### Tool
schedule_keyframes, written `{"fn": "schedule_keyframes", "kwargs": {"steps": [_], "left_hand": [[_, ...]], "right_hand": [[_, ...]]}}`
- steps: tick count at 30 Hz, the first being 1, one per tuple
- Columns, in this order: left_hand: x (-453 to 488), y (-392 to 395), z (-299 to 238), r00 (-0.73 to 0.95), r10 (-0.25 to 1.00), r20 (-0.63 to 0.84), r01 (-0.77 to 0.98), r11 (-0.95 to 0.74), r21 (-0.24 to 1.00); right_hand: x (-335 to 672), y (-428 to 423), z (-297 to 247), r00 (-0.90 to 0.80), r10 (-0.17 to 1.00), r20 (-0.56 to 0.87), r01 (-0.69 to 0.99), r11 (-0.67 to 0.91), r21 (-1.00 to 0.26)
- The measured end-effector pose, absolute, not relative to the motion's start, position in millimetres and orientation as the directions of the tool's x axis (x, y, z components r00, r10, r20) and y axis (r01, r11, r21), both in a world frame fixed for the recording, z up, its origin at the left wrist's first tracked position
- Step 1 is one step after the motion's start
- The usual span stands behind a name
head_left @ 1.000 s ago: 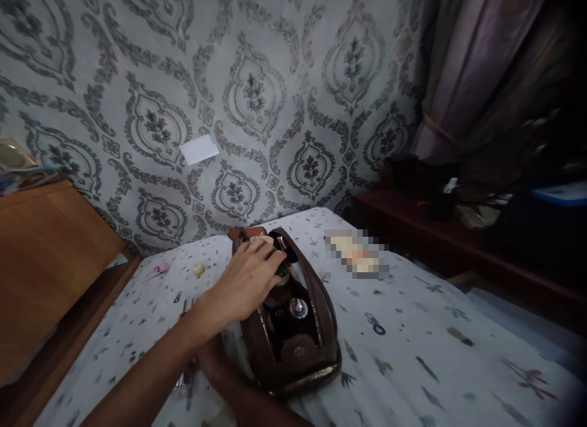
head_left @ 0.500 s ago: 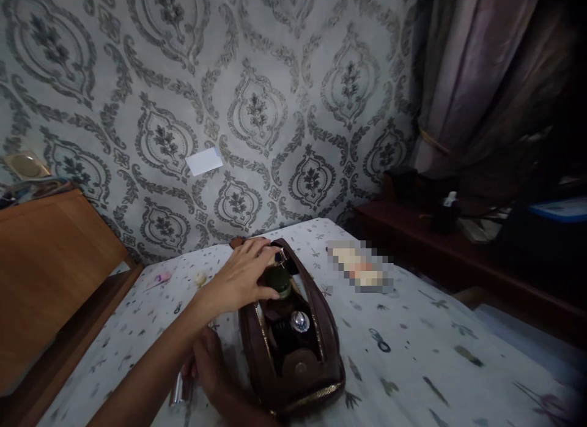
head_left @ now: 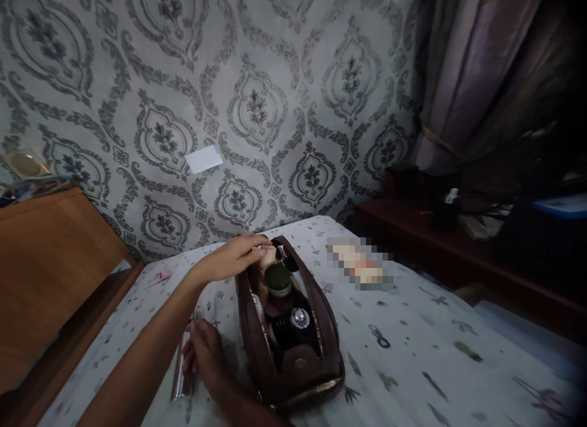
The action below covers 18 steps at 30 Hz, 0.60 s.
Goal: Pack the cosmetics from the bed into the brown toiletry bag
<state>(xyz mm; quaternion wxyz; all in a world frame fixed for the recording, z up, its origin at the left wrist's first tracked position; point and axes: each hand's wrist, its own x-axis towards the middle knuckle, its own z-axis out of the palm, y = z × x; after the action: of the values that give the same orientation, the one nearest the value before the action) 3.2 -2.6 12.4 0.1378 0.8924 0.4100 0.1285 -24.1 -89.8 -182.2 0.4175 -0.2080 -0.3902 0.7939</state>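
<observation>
A brown leather pouch lies unzipped on the bed, holding a green-capped bottle, a dark jar with a shiny silver top and other dark items. My left hand reaches over the pouch's far end, its fingers pressed together beside a pale item and the metal zipper pull. My right hand rests low against the pouch's left side, its arm crossing under the left one. Its fingers curl on a silvery tube lying on the sheet.
The bed carries a white sheet with small prints. A pink item lies near the wooden headboard at left. A blurred packet lies beyond the pouch. A dark cluttered shelf and a curtain stand at right, by the patterned wall.
My left hand lifted off the green-capped bottle, which stays in the pouch, and moved to the pouch's far end. My right hand and the silvery tube came into view at the pouch's left.
</observation>
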Motion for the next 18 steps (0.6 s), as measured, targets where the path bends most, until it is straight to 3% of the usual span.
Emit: {"fn": "schedule_keyframes", "kwargs": {"steps": [9, 18], "left_hand": [[12.5, 5.3, 2.8, 0.598, 0.791, 0.127, 0.756, -0.61, 0.239], [6.4, 1.0, 18.7, 0.628, 0.778, 0.02, 0.743, -0.607, 0.282]], "right_hand": [[-22.3, -91.1, -181.6, -0.562, 0.827, 0.005, -0.518, -0.347, -0.782], [-27.3, -88.9, -184.6, -0.574, 0.819, -0.007, -0.498, -0.356, -0.791]]}}
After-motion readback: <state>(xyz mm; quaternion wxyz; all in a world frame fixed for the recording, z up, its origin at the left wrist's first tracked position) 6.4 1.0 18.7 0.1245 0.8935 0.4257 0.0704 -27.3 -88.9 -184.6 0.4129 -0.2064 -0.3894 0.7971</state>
